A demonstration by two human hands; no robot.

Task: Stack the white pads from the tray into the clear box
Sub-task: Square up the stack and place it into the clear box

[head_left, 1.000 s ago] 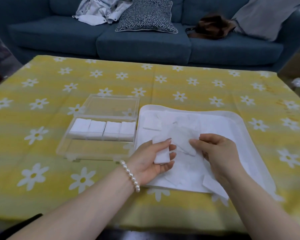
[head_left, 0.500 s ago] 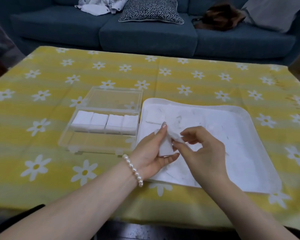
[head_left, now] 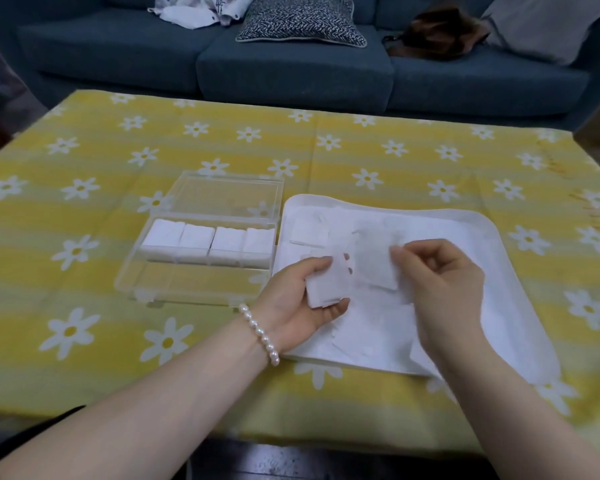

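Since a second ago the right hand has lifted one pad off the tray and now pinches it just right of the left hand. Left hand grips a small stack of pads, thumb on top; count in the stack unreadable. Clear box sits left of that grip: one box, four pad piles in a row. Loose pads on the tray blend into it, uncountable.
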